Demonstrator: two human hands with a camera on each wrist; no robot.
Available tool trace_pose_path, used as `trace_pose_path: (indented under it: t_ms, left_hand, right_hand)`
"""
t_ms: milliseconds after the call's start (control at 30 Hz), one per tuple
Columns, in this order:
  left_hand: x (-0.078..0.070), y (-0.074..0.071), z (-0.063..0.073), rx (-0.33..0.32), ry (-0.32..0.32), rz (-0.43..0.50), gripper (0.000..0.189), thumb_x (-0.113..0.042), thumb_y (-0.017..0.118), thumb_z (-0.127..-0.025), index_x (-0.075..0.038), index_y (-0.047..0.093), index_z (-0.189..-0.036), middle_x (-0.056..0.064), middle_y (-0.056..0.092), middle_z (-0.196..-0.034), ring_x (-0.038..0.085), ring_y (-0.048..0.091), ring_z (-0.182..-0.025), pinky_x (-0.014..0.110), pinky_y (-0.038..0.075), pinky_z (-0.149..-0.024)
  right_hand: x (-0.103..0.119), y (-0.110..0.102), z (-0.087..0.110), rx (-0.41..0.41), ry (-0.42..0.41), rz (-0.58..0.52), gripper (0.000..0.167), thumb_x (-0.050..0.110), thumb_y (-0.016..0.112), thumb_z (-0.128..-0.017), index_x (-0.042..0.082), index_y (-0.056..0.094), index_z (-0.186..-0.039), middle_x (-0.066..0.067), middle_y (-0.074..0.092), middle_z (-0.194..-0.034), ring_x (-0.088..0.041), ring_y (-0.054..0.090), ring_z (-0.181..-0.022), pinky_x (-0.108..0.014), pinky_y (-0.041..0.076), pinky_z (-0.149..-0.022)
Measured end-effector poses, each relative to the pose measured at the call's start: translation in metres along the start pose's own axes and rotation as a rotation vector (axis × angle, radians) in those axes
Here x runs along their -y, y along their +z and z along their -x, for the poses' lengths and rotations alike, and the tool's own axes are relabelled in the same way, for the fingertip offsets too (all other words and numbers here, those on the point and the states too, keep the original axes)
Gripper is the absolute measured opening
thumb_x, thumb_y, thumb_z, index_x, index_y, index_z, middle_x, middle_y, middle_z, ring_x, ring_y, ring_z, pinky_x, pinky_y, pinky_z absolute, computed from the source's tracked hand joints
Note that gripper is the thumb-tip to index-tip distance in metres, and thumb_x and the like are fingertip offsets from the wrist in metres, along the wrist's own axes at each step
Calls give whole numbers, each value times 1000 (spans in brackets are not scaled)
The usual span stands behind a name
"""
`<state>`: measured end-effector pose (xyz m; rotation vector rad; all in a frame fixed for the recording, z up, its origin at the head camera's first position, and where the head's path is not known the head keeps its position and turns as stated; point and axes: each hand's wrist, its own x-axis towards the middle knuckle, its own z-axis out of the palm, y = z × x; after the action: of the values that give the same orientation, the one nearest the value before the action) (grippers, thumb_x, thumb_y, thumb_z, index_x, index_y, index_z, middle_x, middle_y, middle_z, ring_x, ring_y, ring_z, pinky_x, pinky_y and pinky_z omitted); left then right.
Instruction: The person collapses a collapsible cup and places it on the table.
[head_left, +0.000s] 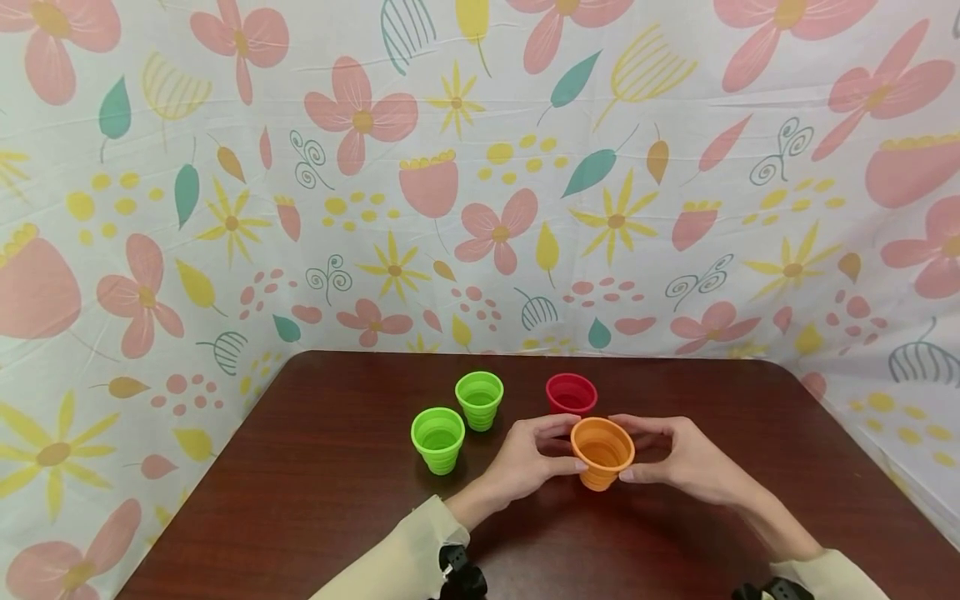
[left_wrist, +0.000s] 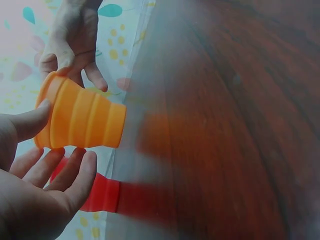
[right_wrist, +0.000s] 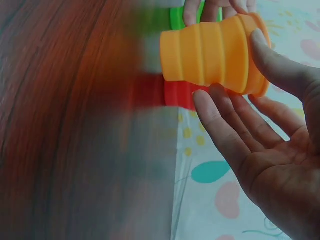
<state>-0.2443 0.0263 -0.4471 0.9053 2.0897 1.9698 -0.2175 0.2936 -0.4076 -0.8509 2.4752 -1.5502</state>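
Between both hands an orange ridged cup (head_left: 602, 450) stands mouth up, its base seemingly a little above the tabletop. My left hand (head_left: 523, 458) grips its left side, thumb near the rim and fingers behind. From the right, my right hand (head_left: 678, 454) holds it likewise, its thumb (right_wrist: 272, 55) on the rim in the right wrist view. Just behind the orange cup is a red cup (head_left: 570, 392), partly hidden by it. Two lime green cups stand upright left of the hands, one nearer (head_left: 438, 442) and one farther back (head_left: 480, 402).
The dark brown wooden table (head_left: 315, 475) is glossy and shows reflections of the cups. Behind its far edge hangs a white cloth (head_left: 465, 300) printed with flowers and leaves, which also runs along both sides.
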Motion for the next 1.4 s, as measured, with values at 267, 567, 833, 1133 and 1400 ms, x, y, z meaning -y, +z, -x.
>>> trace_pose_path:
  t_ms: [267, 567, 833, 1133, 1400]
  left_hand:
    - [-7, -7, 11, -12, -14, 21, 55, -1, 86, -86, -11, 70, -138, 2, 74, -127, 20, 72, -111, 35, 56, -102]
    - [-14, -18, 16, 16, 18, 41, 55, 0, 82, -89, -8, 67, -141, 4, 73, -130, 25, 72, -112, 55, 52, -106]
    - [-24, -28, 24, 9, -3, 30, 54, -1, 81, -91, -9, 66, -142, 5, 72, -132, 26, 70, -115, 53, 53, -106]
    - [-33, -37, 33, -22, -26, 10, 55, -4, 82, -92, -9, 65, -144, 5, 72, -133, 24, 69, -118, 46, 54, -106]
    - [-37, -42, 38, -35, -32, -4, 57, -4, 82, -92, -6, 63, -146, 6, 71, -133, 23, 69, -117, 36, 55, -104]
  right_hand:
    - [12, 9, -3, -12, -13, 19, 65, 11, 87, -88, -3, 59, -145, -13, 76, -114, -31, 74, -100, -35, 63, -85]
    - [24, 17, -7, -30, 6, 33, 66, 16, 88, -88, 2, 61, -146, -8, 76, -117, -28, 73, -105, -36, 62, -87]
    - [35, 24, -12, -43, 8, 54, 66, 20, 90, -87, 5, 62, -145, -6, 76, -120, -25, 73, -106, -41, 62, -90]
    - [43, 32, -19, -51, 39, 53, 70, 23, 91, -85, 3, 62, -145, -7, 76, -119, -24, 74, -105, -31, 62, -89]
    - [46, 37, -23, -45, 40, 21, 69, 21, 91, -85, 2, 62, -144, -9, 76, -119, -27, 74, -105, -33, 62, -88]
